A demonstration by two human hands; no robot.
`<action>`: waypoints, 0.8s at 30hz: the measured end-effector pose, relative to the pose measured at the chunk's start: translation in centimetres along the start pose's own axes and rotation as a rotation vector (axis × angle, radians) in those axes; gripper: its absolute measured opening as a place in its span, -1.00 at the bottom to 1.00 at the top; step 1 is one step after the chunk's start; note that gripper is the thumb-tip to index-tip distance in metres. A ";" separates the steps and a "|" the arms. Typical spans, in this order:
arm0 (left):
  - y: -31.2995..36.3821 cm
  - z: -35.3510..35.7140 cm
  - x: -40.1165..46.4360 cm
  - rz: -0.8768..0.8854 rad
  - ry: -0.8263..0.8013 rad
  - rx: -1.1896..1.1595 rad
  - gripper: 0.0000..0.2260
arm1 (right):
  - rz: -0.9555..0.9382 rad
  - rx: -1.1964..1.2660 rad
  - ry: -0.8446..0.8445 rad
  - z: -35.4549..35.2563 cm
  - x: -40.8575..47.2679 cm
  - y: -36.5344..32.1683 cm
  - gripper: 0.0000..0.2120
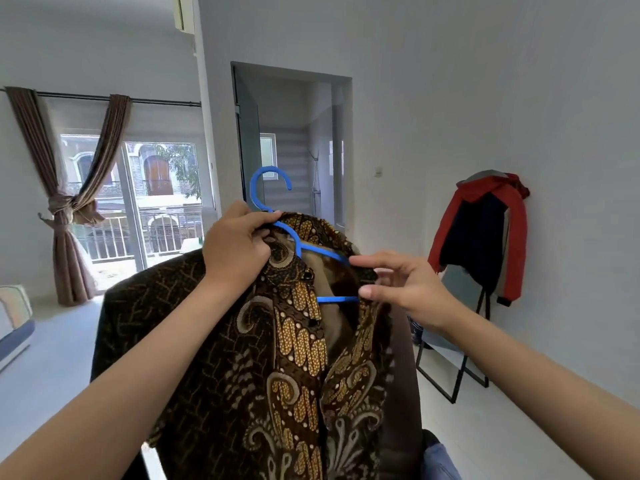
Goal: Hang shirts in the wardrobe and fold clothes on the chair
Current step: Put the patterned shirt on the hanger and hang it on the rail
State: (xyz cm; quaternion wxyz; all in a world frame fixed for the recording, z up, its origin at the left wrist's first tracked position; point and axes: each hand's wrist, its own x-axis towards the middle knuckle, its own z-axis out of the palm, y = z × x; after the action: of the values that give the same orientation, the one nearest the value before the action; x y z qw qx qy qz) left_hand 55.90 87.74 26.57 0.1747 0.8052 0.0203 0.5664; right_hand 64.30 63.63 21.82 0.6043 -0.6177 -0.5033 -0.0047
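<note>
left fingers [256, 225] grip shirt [294, 358] collar | right fingers [369, 292] pinch placket | hanger [277, 209] inside

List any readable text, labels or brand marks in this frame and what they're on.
None readable.
Batik shirt: pattern only, no label showing.
Blue hanger: no marking visible.
Red and navy jacket on the rack: no logo visible.
Wall unit at the top: any marking too small to tell.
</note>
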 end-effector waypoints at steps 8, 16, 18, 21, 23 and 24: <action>1.8 0.9 0.6 -0.113 -0.029 -0.158 -0.66 | 0.091 0.106 -0.123 4.3 -0.2 0.8 -0.61; 0.4 0.0 -0.3 -0.143 -0.209 -0.357 -0.59 | -0.102 -0.075 0.144 2.6 1.7 -3.1 -0.85; 0.6 -0.1 -0.6 -0.115 -0.263 -0.404 -0.59 | -0.197 -0.245 0.264 2.4 3.2 -3.7 -0.87; 1.1 0.1 -1.1 -0.079 -0.319 -0.470 -0.61 | -0.238 -0.339 0.347 2.5 5.9 -4.5 -0.78; 1.2 0.1 -1.3 -0.050 -0.335 -0.493 -0.62 | -0.218 -0.309 0.337 2.7 7.3 -5.2 -0.74; 1.2 0.1 -1.4 -0.041 -0.339 -0.496 -0.62 | -0.210 -0.279 0.315 2.7 7.8 -5.5 -0.74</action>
State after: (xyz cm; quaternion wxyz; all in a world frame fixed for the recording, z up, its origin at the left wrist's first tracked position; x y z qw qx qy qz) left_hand 55.28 86.28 25.59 0.3784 0.8203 -0.1320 0.4081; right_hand 63.07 69.20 29.98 0.5805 -0.6310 -0.4588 -0.2332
